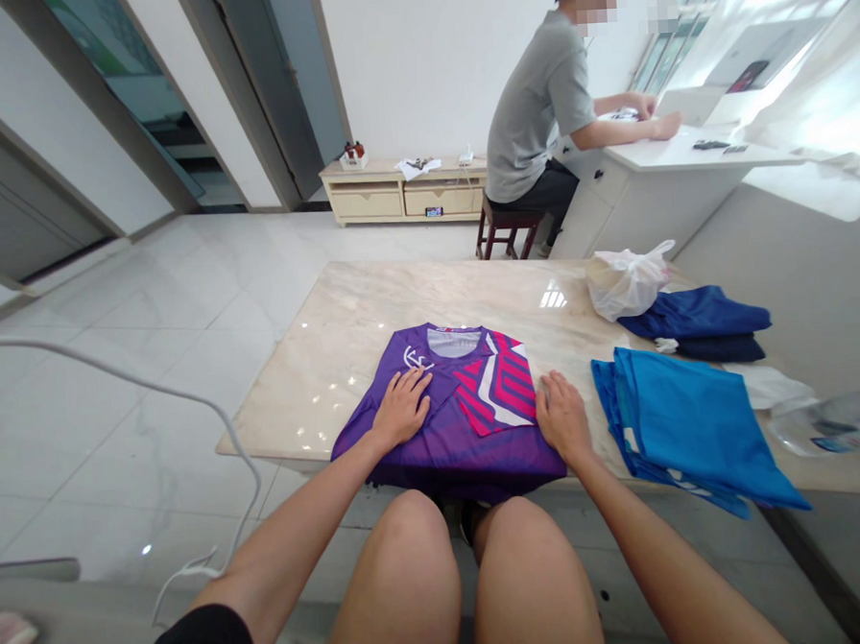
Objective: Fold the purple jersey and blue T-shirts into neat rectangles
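A purple sports shirt [437,461] with a pink and white pattern lies partly folded on the marble-look table [295,367]. Its neckline points away from me, and its lower part hangs over the near edge. My left hand [404,407] rests flat on the shirt's left half, fingers spread just below a white logo. Along the right edge of the shirt lies my right hand [561,413], fingers stretched forward and touching the fabric's side and the tabletop. Neither hand grips anything.
To the right lie folded blue garments [694,414], dark blue clothes [704,322], a white plastic bag [628,281] and a clear bottle [839,424]. A white cable [189,397] arcs at the left. Another person [541,105] sits at a white desk [687,150] behind.
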`<state>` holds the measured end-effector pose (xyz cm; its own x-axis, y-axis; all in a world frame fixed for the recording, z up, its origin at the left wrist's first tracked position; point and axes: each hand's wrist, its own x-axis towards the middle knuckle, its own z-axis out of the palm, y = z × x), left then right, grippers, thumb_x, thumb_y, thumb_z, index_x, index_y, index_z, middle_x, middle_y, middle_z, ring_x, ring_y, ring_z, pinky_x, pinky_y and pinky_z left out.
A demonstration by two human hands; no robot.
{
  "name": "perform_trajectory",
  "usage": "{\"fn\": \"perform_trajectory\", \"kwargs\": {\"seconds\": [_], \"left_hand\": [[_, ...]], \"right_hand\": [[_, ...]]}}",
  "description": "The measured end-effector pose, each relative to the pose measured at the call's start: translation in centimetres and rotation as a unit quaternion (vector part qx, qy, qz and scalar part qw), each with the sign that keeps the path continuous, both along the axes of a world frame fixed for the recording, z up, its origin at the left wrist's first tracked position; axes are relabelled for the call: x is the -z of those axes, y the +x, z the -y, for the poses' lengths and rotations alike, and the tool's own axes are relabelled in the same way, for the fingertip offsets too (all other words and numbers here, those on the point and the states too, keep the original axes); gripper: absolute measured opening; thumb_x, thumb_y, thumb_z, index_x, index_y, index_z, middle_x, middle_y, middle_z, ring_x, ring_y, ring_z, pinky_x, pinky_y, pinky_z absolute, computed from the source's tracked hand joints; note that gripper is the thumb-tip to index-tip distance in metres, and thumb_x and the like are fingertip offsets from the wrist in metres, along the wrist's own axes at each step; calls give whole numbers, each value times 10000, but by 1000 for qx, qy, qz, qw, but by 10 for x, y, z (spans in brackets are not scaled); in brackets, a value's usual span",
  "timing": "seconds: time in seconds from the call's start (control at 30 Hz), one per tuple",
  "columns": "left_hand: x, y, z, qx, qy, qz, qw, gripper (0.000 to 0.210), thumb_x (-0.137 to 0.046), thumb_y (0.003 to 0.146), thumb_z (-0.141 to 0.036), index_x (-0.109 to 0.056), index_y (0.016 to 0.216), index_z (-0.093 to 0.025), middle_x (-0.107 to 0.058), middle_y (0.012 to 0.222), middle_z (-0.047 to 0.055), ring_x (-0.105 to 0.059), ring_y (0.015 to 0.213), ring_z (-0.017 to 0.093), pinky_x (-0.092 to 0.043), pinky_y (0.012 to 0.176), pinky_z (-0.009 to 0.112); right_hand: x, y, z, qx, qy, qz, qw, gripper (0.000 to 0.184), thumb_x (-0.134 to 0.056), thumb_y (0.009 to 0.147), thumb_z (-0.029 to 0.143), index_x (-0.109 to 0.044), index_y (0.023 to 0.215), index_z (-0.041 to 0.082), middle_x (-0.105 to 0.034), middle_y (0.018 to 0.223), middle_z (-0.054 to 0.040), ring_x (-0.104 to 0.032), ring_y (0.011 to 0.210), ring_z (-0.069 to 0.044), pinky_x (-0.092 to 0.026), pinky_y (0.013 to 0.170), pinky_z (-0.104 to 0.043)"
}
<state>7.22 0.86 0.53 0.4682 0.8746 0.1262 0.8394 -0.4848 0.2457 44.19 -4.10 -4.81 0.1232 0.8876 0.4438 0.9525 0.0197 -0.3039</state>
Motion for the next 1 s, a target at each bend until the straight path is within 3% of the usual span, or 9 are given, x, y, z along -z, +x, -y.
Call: {"fn": "perform_trajectory", "kwargs": {"seconds": [1.0], "left_hand": [[-1, 1, 1, 0, -3, 5, 1000, 557, -435, 1088, -335, -543, 1621, -216, -490, 1730, 98, -422, 1622, 258, -268, 1387, 531]], "right_hand": [[2, 1, -1, 1, -3, -7, 1000, 498, -377, 1095, 326, -684, 1380, 57, -628, 1533, -276, -564, 1469, -377, -428, 1253, -581]]}}
